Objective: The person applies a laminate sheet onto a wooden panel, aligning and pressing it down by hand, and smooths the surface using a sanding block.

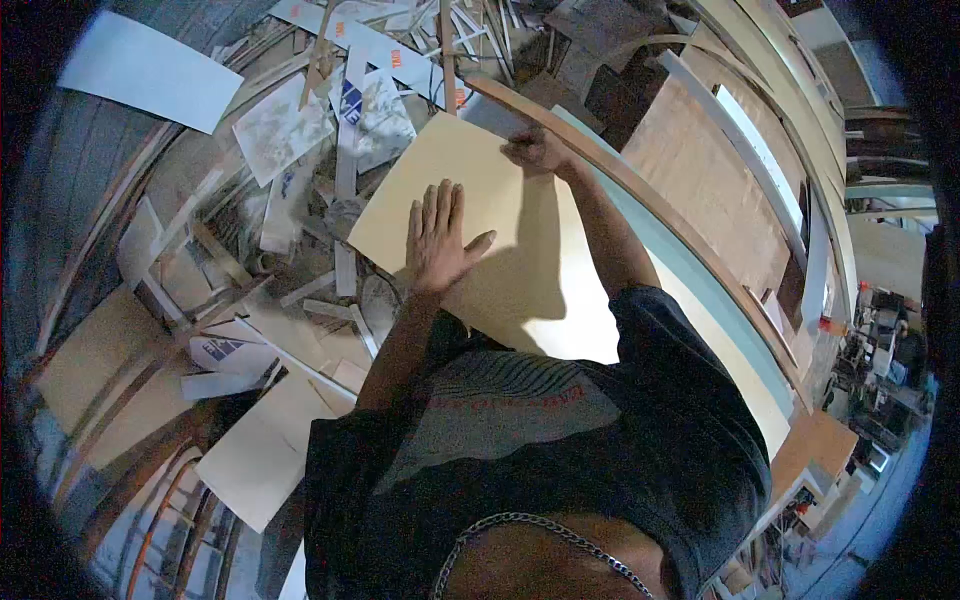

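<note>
The left hand [440, 240] lies on the pale yellow board [495, 200], its fingers [443, 205] straight and the thumb spread wide to the side. The right hand [540, 150] is at the far edge of the same board, with its fingers bent inward; I cannot tell if they hold something or only touch the edge. The board is between the two arms and in front of the dark T-shirt [540, 430], and a shadow falls over its middle. What carries the board is hidden, so I cannot say if it is a table.

Just beside the right hand, a long wooden strip [582, 146] runs diagonally, and along it a blue-green sheet [690, 280] shows. Beyond these is a wide brown panel [690, 150].

On the left, a heap of scraps [283, 130] comes close to the board's edge, so the space there is tight. Among them is a white strip with orange letters [375, 50]. Farther out, a white sheet [150, 75] lies at the upper left, and another pale piece [262, 450] at the lower left.

At the far right side, the room holds a crowd of small things [890, 360], too blurred to name.
</note>
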Demonstrator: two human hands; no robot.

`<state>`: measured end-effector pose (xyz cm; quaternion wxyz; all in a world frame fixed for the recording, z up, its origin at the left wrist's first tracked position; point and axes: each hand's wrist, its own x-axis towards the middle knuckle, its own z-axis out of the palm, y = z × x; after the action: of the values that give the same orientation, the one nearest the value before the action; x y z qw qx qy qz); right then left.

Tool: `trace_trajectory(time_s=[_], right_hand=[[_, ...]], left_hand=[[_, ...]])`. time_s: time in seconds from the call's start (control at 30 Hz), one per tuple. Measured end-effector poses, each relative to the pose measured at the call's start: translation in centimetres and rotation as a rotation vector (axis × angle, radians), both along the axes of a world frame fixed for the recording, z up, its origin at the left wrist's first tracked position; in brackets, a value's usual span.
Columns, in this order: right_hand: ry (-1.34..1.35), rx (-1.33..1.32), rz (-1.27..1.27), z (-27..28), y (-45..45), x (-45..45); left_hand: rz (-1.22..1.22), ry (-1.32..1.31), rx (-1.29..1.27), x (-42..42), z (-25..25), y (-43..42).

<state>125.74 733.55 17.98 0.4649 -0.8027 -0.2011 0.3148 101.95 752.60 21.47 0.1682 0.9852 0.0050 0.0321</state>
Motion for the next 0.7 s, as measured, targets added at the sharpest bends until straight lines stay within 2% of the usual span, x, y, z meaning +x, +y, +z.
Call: trace_trajectory(time_s=[0.07,0.17,0.37,0.4,0.47,0.53,0.63,0.7], right_hand=[[0.042,0.036,-0.013,-1.0,-0.1,0.4],[-0.122,0.04,-0.051,-1.5,0.1,0.4],[0.04,0.026,-0.056,-3.2,-0.2,1.0],[0.022,0.156,-0.045,-4.5,-0.5,1.1],[-0.006,0.29,-0.043,-5.2,-0.6,1.4],[0.18,0.215,-0.125,-5.4,-0.7,1.5],[0.039,0.235,-0.28,-4.9,-1.1,0.9],[0.026,0.234,-0.251,-2.3,-1.9,-0.4]], left_hand=[[-0.003,0.003,0.02,0.0,0.5,0.0],[-0.005,-0.001,0.011,0.0,0.7,0.2],[0.025,-0.027,0.032,1.7,0.8,0.9],[0.015,-0.034,0.037,2.2,0.7,0.9],[-0.037,-0.041,0.045,3.4,0.6,0.7],[-0.12,-0.054,0.073,4.4,0.5,0.1],[-0.235,-0.066,0.082,5.8,0.7,-1.4],[-0.282,-0.038,0.08,6.8,1.4,-2.4]])
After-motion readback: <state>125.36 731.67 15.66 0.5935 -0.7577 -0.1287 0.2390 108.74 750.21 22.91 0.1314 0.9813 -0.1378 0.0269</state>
